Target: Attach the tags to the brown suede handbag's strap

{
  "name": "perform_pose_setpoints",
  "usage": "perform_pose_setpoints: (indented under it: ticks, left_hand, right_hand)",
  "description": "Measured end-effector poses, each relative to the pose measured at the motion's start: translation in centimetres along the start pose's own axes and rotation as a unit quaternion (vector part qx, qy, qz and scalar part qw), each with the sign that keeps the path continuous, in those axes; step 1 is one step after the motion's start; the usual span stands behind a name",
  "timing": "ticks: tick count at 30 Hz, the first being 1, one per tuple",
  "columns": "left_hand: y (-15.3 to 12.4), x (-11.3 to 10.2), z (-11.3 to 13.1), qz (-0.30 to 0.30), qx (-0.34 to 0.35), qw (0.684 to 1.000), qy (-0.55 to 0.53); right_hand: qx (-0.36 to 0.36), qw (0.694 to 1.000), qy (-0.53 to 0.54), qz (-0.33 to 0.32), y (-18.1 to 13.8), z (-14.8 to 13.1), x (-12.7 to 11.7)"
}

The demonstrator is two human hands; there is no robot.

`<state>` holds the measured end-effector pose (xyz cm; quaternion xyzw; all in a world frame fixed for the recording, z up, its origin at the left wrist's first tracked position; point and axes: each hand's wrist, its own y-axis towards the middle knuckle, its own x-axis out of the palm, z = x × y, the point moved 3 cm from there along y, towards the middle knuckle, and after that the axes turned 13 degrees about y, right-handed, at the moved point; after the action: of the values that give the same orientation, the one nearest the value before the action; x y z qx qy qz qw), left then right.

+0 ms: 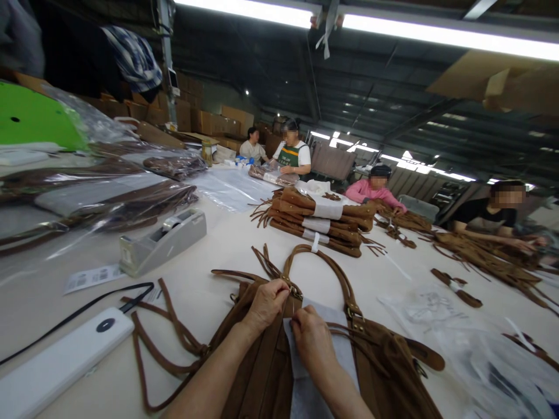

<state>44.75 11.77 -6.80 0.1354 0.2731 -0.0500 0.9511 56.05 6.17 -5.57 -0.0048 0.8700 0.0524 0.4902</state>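
Fingers of the left hand (pixel 266 302) are pinching closed on the top edge of a brown bag (pixel 262 372), right beside a brass ring where the handle (pixel 325 265) joins. The right hand (pixel 312 340) is lying just beside it, its fingertips closing on the upper edge of a sheet of pale grey paper (pixel 305 378) that is resting on the bag's middle. The 2 hands are nearly touching.

The bag is lying flat on the table (pixel 227 238), at the near edge in front of the person. It is looking like soft brown suede, with 1 arched handle reaching away from the hands, brass fittings at both handle ends, and thin fringe strips (pixel 161 326) trailing off to the left.

Beyond the handle, 1 stack of folded brown straps (pixel 318 224) is sitting banded with 3 white paper wraps. To the left, 1 grey tape dispenser (pixel 163 241) is standing, and nearer, 1 white power bank (pixel 56 361) with 1 black cable (pixel 87 305). Clear plastic bags (pixel 458 331) are lying to the right.

At the far side, 4 other people are working: 2 at the table's end (pixel 288 152), 1 in pink (pixel 371 189), 1 in black (pixel 489 212).
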Motion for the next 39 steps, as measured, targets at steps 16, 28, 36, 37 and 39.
perform_pose_setpoints:
  ticks: [16, 28, 36, 37, 39]
  left_hand:
    - [-0.2, 0.2, 0.1, -0.044, 0.087, 0.99, 0.101]
    - [-0.1, 0.8, -0.5, -0.051, 0.094, 0.983, 0.151]
    - [-0.2, 0.6, -0.2, -0.023, 0.075, 0.991, 0.107]
    - [-0.2, 0.5, -0.1, -0.021, 0.077, 0.992, 0.097]
    - [-0.2, 0.4, 0.2, -0.026, 0.083, 0.993, 0.074]
  right_hand:
    - [0.0, 0.987, 0.142, 0.08, 1.2, 2.1, 0.3]
    - [0.074, 0.898, 0.43, 0.06, 2.1, 3.5, 1.4]
    - [0.088, 0.807, 0.581, 0.06, 1.6, 3.7, 1.6]
    - [0.095, 0.803, 0.584, 0.069, 1.6, 3.7, 1.7]
    - [0.112, 0.795, 0.59, 0.087, 1.7, 3.7, 1.9]
